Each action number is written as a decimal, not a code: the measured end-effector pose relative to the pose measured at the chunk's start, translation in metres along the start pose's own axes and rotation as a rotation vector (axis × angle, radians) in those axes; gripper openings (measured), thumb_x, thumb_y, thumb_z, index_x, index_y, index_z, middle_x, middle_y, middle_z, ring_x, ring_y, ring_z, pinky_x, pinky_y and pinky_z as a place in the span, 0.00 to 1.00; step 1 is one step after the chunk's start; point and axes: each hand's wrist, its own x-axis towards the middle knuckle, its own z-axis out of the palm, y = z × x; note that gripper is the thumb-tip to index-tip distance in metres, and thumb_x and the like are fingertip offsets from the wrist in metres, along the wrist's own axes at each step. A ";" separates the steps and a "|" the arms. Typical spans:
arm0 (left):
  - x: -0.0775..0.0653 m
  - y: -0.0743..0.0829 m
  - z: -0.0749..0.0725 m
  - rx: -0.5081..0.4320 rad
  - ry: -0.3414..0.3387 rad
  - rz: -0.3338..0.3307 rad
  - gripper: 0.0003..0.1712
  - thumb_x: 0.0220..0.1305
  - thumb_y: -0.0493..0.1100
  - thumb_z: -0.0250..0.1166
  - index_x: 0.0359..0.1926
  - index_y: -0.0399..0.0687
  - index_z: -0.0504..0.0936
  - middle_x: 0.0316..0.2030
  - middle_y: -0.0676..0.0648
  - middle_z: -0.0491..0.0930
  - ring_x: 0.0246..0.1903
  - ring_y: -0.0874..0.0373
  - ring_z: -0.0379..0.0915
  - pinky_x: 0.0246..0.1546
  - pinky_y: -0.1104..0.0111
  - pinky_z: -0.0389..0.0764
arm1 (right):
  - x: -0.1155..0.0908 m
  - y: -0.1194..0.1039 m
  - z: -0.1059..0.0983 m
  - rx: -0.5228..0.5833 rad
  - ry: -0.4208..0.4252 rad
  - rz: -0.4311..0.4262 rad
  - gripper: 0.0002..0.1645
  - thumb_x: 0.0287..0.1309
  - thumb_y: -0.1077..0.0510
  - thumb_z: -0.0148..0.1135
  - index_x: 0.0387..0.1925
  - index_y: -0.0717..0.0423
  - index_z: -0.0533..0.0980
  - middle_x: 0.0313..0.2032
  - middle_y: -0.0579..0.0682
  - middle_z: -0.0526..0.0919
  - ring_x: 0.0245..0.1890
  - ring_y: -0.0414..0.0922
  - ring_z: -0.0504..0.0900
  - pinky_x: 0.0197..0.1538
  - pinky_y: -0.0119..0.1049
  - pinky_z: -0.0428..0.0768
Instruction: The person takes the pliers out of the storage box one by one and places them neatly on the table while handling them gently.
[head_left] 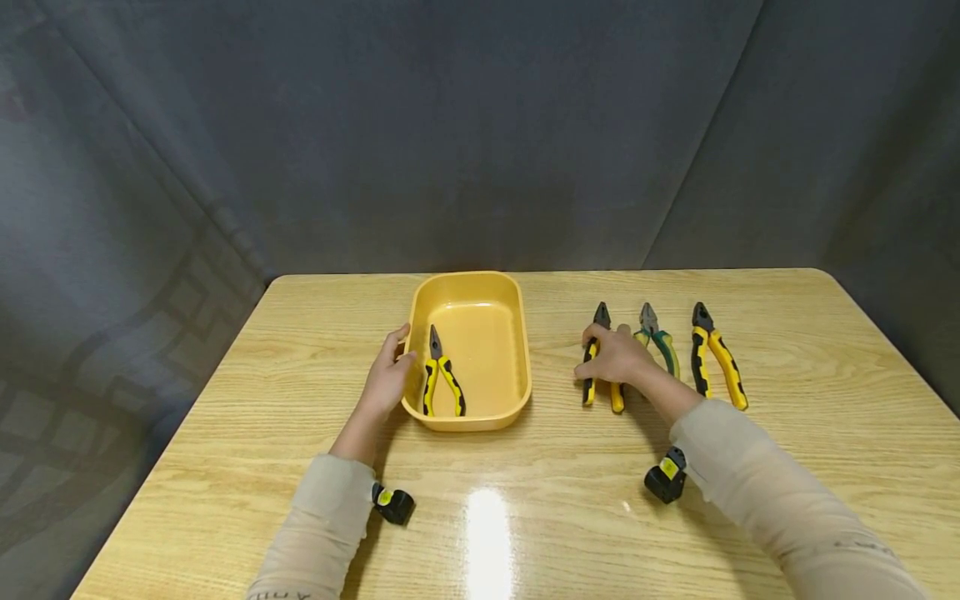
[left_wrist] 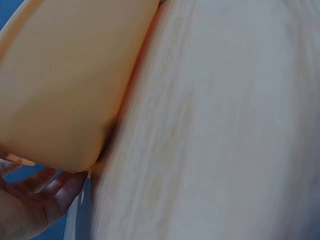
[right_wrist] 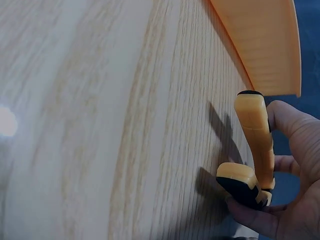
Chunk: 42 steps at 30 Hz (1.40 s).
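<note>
At the left wall of a yellow plastic tray (head_left: 517,350), my left hand (head_left: 386,379) rests its fingers against the outside, with the thumb at the rim. The left wrist view shows those fingertips touching the tray wall (left_wrist: 65,95). Inside the tray lie long-nose pliers (head_left: 445,371) with yellow and black handles. My right hand (head_left: 618,357) grips combination pliers (head_left: 602,315) with orange-yellow and black handles (right_wrist: 257,132), thumb and fingers around them. Part of the pliers is hidden behind the hand. Just right are green-handled pliers (head_left: 665,343), partly covered by my hand.
Another pair of yellow-and-black combination pliers (head_left: 701,346) lies farther right on the light wooden table (head_left: 555,500). Grey cloth (head_left: 480,133) hangs behind the table's far edge. Each wrist wears a small black camera, one beside the left sleeve (head_left: 322,508).
</note>
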 end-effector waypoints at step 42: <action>0.004 -0.003 0.002 0.059 0.015 -0.007 0.27 0.65 0.40 0.41 0.65 0.54 0.50 0.60 0.39 0.54 0.56 0.47 0.53 0.53 0.56 0.60 | 0.010 0.005 -0.006 -0.169 -0.048 0.042 0.36 0.41 0.45 0.61 0.52 0.55 0.65 0.44 0.69 0.62 0.23 0.52 0.69 0.22 0.40 0.66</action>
